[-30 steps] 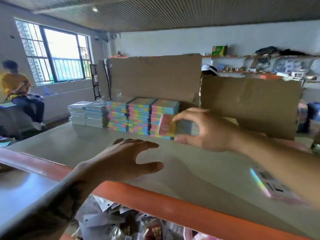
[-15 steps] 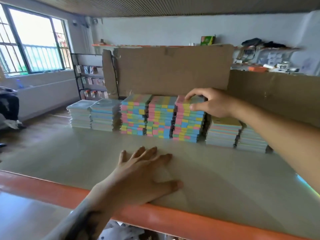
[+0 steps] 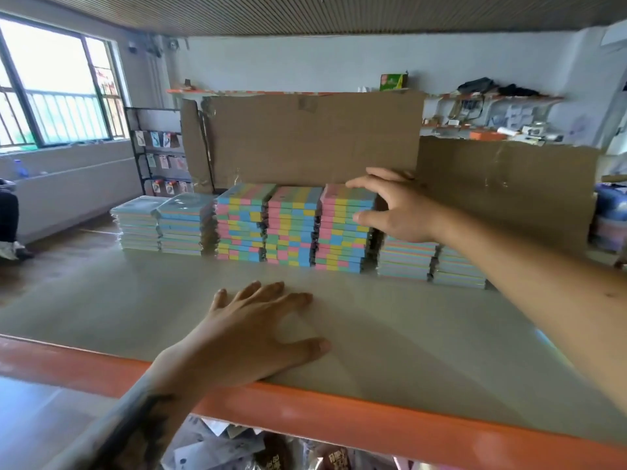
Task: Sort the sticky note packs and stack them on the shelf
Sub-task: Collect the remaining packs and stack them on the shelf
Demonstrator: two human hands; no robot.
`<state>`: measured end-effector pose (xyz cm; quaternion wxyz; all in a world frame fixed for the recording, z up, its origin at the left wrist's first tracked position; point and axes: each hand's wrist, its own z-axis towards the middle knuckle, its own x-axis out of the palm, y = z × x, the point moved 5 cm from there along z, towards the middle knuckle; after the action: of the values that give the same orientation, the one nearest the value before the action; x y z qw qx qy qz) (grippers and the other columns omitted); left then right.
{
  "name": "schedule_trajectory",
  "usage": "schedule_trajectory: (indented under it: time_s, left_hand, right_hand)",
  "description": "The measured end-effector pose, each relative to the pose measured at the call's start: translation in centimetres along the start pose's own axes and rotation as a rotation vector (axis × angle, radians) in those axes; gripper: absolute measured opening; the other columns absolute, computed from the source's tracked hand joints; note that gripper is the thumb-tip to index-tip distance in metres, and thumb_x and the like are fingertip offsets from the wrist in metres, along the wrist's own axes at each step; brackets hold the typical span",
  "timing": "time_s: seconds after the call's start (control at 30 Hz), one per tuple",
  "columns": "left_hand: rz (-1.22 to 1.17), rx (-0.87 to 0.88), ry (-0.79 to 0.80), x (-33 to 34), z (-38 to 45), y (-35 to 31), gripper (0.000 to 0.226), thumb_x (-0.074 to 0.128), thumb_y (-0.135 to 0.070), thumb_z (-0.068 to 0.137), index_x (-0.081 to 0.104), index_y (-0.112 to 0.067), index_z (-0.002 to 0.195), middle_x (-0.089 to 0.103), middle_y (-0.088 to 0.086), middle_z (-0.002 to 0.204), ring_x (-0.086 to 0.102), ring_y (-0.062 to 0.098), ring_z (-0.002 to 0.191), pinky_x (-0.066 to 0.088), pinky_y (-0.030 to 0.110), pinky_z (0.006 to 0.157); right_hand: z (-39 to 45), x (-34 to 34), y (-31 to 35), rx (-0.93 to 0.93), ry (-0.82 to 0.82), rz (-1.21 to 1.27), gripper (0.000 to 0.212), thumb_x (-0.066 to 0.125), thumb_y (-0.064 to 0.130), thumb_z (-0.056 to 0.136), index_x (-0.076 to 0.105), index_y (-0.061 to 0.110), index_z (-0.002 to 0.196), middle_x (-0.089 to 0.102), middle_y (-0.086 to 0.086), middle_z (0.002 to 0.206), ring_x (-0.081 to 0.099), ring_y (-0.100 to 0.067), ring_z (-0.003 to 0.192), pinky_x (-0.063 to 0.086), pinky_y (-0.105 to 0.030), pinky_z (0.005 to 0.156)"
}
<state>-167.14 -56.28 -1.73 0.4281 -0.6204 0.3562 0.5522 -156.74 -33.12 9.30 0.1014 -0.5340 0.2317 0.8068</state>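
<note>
Left hand [image 3: 251, 337]: flat on the shelf [image 3: 424, 351], fingers spread, holding nothing.
Packs: colourful stacks [image 3: 295, 225] along the back.
Right hand [image 3: 395, 206]: fingers relaxed, against the rightmost colourful stack.
Tip: I'd square its edges gently.

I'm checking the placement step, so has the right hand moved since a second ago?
Yes. The right hand went from holding a pack in front of the stacks to resting against the rightmost multicolored stack, nearer the cardboard.
</note>
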Motion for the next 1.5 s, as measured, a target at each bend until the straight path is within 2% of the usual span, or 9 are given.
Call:
schedule_trajectory:
  time_s: [0.27,0.37,0.4,0.53,0.77,1.07,1.17,1.3,1.5]
  left_hand:
    - [0.047,0.16,-0.031,-0.4,1.3,-9.2,0.09,0.028,-0.097,0.074,0.019,-0.055,0.153,0.017,-0.022,0.166,0.013,0.008,0.153,0.0,0.055,0.125]
    - [0.073,0.255,-0.028,-0.1,2.5,-13.8,0.089,0.029,-0.097,0.076,0.022,-0.054,0.153,0.021,-0.022,0.165,0.016,0.008,0.153,0.001,0.055,0.125]
    - [0.075,0.28,-0.022,0.0,2.9,-15.2,0.088,0.029,-0.096,0.076,0.022,-0.054,0.153,0.022,-0.022,0.165,0.017,0.009,0.153,0.002,0.055,0.125]
    - [0.088,0.362,-0.008,0.6,4.4,-19.7,0.089,0.031,-0.096,0.076,0.024,-0.052,0.152,0.027,-0.024,0.162,0.021,0.009,0.152,0.005,0.056,0.124]
    - [0.026,0.408,-0.018,2.4,5.9,-23.5,0.087,0.028,-0.096,0.076,0.037,-0.048,0.149,0.039,-0.025,0.156,0.037,0.008,0.144,0.022,0.049,0.12]
    - [-0.037,0.389,-0.099,2.2,5.0,-23.4,0.072,0.045,-0.084,0.083,0.04,-0.046,0.145,0.048,-0.02,0.148,0.046,0.01,0.136,0.033,0.036,0.112]
    - [-0.126,0.38,-0.122,1.8,5.1,-22.7,0.071,0.059,-0.079,0.079,0.042,-0.049,0.142,0.054,-0.018,0.141,0.052,0.012,0.13,0.038,0.036,0.11]
    - [-0.347,0.413,-0.162,1.4,5.4,-21.2,0.07,0.075,-0.069,0.066,0.056,-0.049,0.13,0.063,-0.023,0.128,0.059,0.01,0.117,0.047,0.037,0.103]
    - [-0.619,0.472,-0.314,-0.3,4.9,-20.9,0.014,0.08,-0.038,0.085,0.07,-0.047,0.091,0.072,-0.027,0.096,0.066,-0.004,0.097,0.048,0.015,0.088]
  right_hand:
    - [-10.4,-1.2,-3.9,-0.023,0.07,-0.107,0.06,0.061,0.058,0.091,0.043,0.051,0.148,0.019,0.01,0.169,0.013,-0.019,0.156,0.013,-0.045,0.126]
    - [-14.4,-2.0,-6.4,0.022,0.092,-0.162,0.057,0.062,0.055,0.094,0.044,0.048,0.148,0.022,0.011,0.168,0.015,-0.014,0.154,0.01,-0.028,0.119]
    - [-15.6,-2.3,-7.3,0.04,0.097,-0.164,0.056,0.062,0.057,0.093,0.046,0.047,0.146,0.027,0.012,0.165,0.02,-0.013,0.152,0.012,-0.023,0.114]
    - [-19.9,-3.4,-11.3,0.139,0.086,-0.139,0.058,0.067,0.071,0.078,0.052,0.042,0.126,0.054,0.017,0.133,0.047,-0.014,0.129,0.037,-0.043,0.109]
    - [-24.5,-3.8,-15.7,0.367,0.102,-0.198,0.087,0.046,0.105,0.049,0.058,0.041,0.106,0.051,0.018,0.113,0.053,-0.011,0.107,0.05,-0.038,0.095]
    - [-24.5,-2.8,-14.4,0.366,0.019,0.073,0.054,0.082,0.045,0.066,0.057,0.041,0.114,0.059,0.013,0.122,0.063,-0.011,0.096,0.054,-0.037,0.09]
    - [-24.2,-2.9,-13.2,0.331,0.022,0.232,0.053,0.082,0.046,0.059,0.052,0.041,0.102,0.059,0.018,0.113,0.057,-0.007,0.076,0.052,-0.038,0.08]
    - [-23.4,-3.3,-11.7,0.261,0.059,0.526,0.046,0.082,0.043,0.053,0.064,0.023,0.09,0.067,0.003,0.09,0.059,-0.013,0.077,0.046,-0.038,0.074]
    - [-22.6,-3.5,-9.8,0.245,0.148,0.967,0.03,0.074,0.033,0.054,0.067,0.019,0.079,0.051,-0.003,0.07,0.045,-0.013,0.061,0.025,-0.03,0.055]
